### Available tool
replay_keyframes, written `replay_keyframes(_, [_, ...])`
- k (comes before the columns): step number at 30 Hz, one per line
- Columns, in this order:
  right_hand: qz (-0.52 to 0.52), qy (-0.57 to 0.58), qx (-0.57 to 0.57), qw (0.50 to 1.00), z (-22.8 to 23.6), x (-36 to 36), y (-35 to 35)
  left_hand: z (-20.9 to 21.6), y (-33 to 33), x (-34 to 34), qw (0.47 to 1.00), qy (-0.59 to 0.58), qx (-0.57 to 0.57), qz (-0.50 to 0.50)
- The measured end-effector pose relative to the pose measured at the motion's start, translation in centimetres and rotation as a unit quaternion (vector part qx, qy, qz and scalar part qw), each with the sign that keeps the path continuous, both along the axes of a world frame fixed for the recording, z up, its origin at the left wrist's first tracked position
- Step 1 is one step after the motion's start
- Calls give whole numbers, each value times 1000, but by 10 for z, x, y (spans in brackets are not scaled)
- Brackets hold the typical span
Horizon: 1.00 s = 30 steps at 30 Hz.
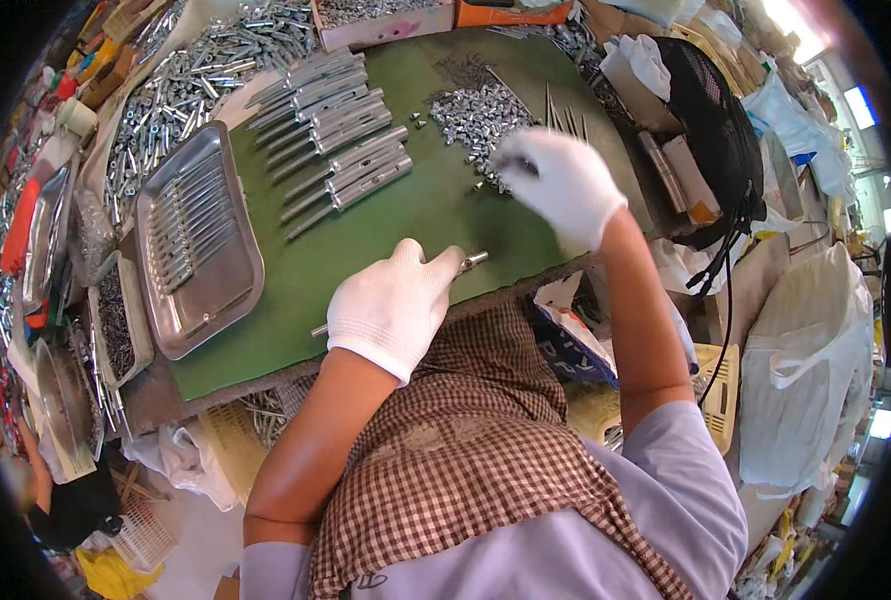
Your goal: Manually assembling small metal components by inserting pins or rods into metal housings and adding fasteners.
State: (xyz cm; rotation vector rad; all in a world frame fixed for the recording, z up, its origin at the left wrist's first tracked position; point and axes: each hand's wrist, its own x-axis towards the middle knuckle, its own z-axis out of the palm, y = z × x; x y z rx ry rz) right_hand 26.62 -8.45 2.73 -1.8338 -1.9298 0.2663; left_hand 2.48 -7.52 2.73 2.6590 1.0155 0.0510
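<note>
My left hand (391, 305), in a white knit glove, is closed around a slim metal rod (476, 260) lying low over the green work mat (296, 340). The rod's bright end sticks out past the fingertips, and its other end shows left of the wrist. My right hand (566, 185), gloved too, is at the right edge of a pile of small silvery metal sleeves (476, 120). Its fingers are curled together with darkened tips; what they hold, if anything, is hidden. Left of the pile, several metal tube assemblies with thin rods (351, 150) lie in a slanting row.
A steel tray (236, 310) holding a row of metal parts stands at the mat's left. Loose metal tubes (196, 90) are heaped behind it. A few pointed rods (571, 125) lie beyond my right hand. A black mesh object (711, 120) and boxes crowd the right side.
</note>
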Motion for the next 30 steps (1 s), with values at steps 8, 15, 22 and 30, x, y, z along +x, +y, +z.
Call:
replay_keyframes(8, [23,81,-33,996,-17,-53,-48,-2,3,0,1000,-10,4,3])
replay_keyframes(15, [-207,124,44,970,-19,-35,-40,0,3,1,1000,6,-4,1])
replay_keyframes(22, [-236,31,19,971,-28,-18,-36,2,4,2,1000,16,-21,7])
replay_keyframes(30, [-192,-26,26,981,-30,-21,-36,2,5,0,1000,21,-20,3])
